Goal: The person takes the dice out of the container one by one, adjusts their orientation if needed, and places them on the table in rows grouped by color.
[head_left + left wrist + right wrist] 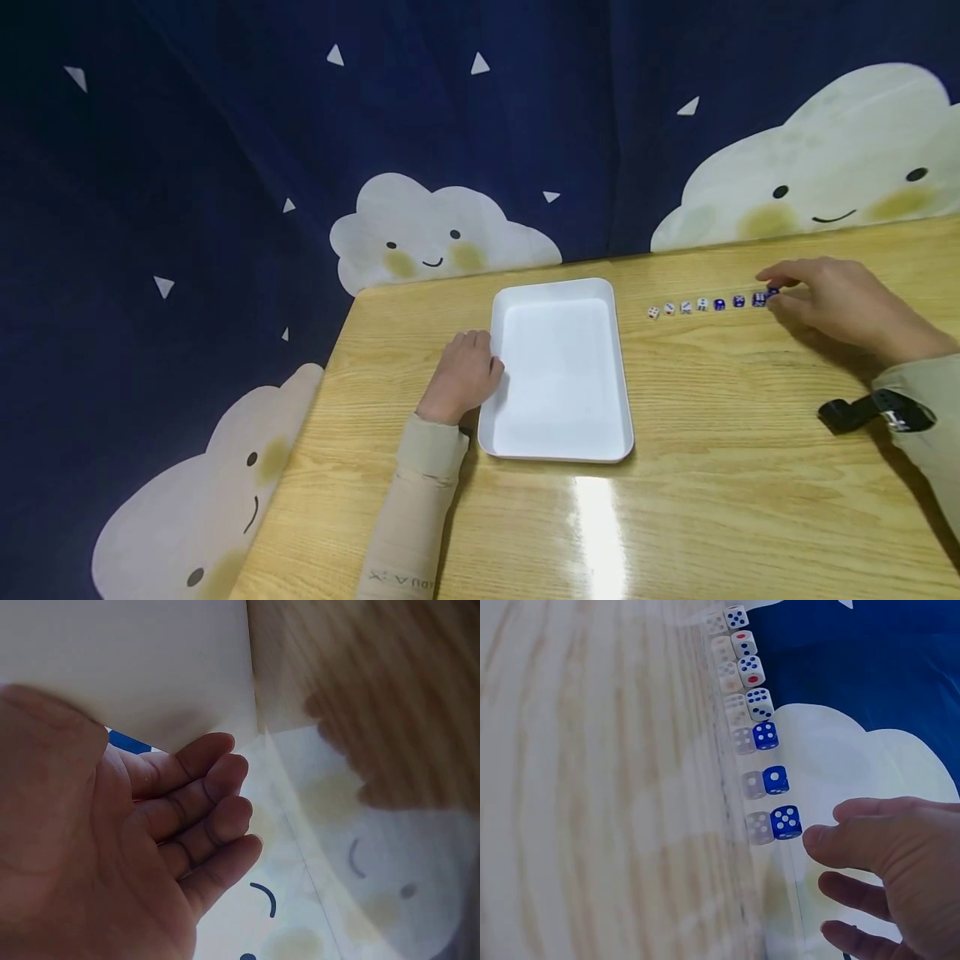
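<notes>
Blue die (pixel 786 823) lies just beside right hand (pixel 889 862) fingertips.

I see a wooden table (pixel 720 467) carrying a white tray (pixel 558 446) that touches my left hand (pixel 461 375), and a row of dice (pixel 705 305) ending at my right hand (pixel 843 304) fingertips.

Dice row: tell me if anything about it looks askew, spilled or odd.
Nothing stands out. The dice row runs straight along the table, white dice at one end, blue at the other, none toppled off. The right hand is at the blue end; the left hand rests against the white tray.
</notes>
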The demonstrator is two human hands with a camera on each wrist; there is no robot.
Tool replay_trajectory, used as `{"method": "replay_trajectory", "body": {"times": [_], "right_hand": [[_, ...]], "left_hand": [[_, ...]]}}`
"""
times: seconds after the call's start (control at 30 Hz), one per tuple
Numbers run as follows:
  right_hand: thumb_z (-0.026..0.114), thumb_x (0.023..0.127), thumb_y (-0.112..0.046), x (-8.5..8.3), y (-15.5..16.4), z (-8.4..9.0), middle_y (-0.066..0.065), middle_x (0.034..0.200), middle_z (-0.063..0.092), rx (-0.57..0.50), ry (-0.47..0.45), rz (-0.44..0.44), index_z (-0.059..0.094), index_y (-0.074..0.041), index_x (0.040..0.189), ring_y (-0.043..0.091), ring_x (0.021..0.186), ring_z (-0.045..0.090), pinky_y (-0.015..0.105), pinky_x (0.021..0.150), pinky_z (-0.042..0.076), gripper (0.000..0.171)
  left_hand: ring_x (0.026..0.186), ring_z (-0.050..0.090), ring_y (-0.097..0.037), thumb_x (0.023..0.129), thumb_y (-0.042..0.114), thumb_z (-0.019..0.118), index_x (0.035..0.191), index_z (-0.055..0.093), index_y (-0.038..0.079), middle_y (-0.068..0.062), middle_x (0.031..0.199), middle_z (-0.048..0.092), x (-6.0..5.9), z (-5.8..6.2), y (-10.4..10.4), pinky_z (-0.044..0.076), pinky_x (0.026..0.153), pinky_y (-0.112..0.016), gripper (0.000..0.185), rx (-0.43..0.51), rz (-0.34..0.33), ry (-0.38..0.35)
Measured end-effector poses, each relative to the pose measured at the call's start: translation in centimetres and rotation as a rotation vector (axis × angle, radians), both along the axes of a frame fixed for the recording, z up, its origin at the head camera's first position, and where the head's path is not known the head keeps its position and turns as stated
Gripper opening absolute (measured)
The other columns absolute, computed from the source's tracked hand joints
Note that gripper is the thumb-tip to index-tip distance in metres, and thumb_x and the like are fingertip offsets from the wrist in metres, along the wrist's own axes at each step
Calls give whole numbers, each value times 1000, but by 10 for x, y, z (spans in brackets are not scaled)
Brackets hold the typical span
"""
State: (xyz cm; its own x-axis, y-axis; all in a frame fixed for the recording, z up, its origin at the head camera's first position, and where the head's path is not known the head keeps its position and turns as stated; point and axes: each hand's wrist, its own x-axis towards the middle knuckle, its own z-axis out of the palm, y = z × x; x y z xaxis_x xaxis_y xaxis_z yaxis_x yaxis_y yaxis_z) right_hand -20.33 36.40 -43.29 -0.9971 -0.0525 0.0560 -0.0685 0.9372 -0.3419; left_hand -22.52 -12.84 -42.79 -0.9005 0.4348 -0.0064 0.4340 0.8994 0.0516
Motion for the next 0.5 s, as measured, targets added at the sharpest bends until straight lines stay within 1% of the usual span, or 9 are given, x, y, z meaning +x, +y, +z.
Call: {"method": "replay_trajectory", "body": {"times": [0.17,0.3,0.5], "right_hand": [[64,97,-15,1,3,-3,34,125,65,3,27,-9,61,-2,136,51,114,59,69,94,44,41],[64,96,-10,1,5,-4,35,121,67,17,52,2,62,-1,134,51,110,62,67,90,46,39],[64,96,-9,1,6,-6,34,118,68,22,46,16,63,0,133,51,106,65,66,87,48,38]], "left_hand": [[82,46,-25,102,20,44,108,56,-2,-13,97,60,1,0,0,43,76,-35,26,3,5,3],[81,45,-25,101,19,44,108,57,-2,-13,96,60,1,0,0,43,75,-35,26,7,2,10],[79,44,-25,100,19,45,105,56,-1,-12,92,57,0,-1,-1,41,73,-33,24,7,-2,23]]}}
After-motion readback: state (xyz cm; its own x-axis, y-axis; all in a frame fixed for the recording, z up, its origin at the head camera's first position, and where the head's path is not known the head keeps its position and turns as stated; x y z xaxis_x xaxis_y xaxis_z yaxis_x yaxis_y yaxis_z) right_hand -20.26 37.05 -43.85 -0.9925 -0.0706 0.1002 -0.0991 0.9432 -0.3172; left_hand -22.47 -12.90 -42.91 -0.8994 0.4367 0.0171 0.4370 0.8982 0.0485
